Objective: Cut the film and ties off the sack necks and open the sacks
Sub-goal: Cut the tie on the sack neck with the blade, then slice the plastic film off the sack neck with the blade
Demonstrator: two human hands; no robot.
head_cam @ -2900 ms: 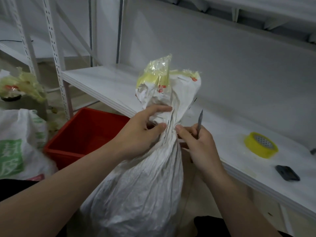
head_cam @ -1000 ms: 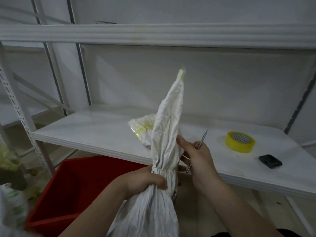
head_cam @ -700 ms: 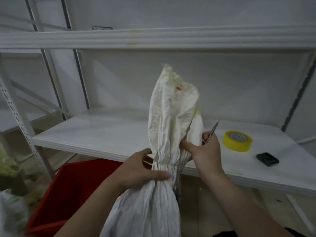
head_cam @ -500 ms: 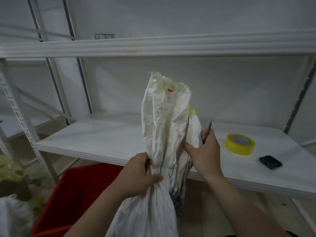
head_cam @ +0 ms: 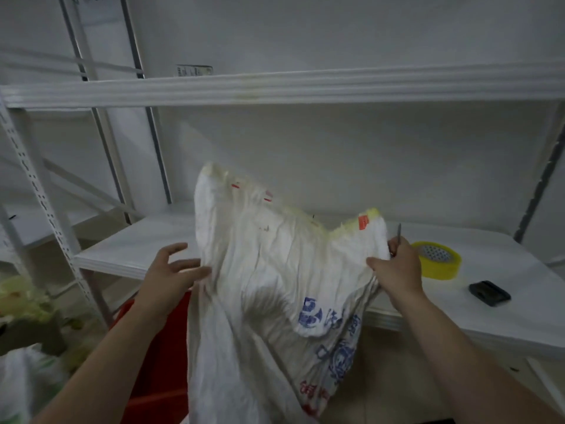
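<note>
A white woven sack (head_cam: 269,289) with blue and red print stands in front of me, its top spread wide and flat. Yellowish film remnants edge its upper rim. My left hand (head_cam: 171,273) is at the sack's left edge with fingers spread, touching the fabric. My right hand (head_cam: 394,264) pinches the sack's right top corner and also holds a thin metal blade (head_cam: 398,232) that sticks up above the fingers.
A white shelf board (head_cam: 504,289) runs behind the sack, carrying a yellow tape roll (head_cam: 437,264) and a small black object (head_cam: 489,292). A red crate (head_cam: 159,362) sits on the floor at left behind the sack. Another sack (head_cam: 21,387) and greenish film lie far left.
The gathered neck has been let go and the sack top pulled apart sideways. My left hand released its grip on the neck and moved to the left edge; my right drew the corner rightward.
</note>
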